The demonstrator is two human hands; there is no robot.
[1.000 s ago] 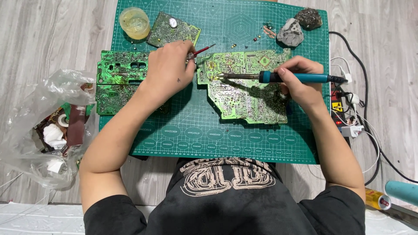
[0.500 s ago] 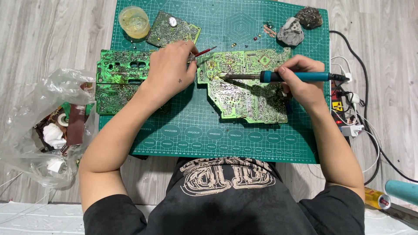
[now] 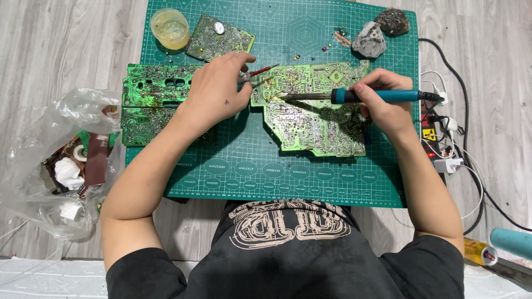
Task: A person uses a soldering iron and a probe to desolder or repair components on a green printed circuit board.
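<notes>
My right hand grips a blue-handled soldering iron lying level, its metal tip touching the upper left part of a large green circuit board on the green cutting mat. My left hand holds red-handled tweezers whose tips meet the same board's left edge, close to the iron's tip.
Two more green boards lie left of my hand, a smaller board and a round yellowish tub at the mat's top. Two grey lumps sit top right. A clear plastic bag of scraps lies left; cables and a power strip right.
The iron's tip has shifted slightly on the large board. Both hands stay in nearly the same place.
</notes>
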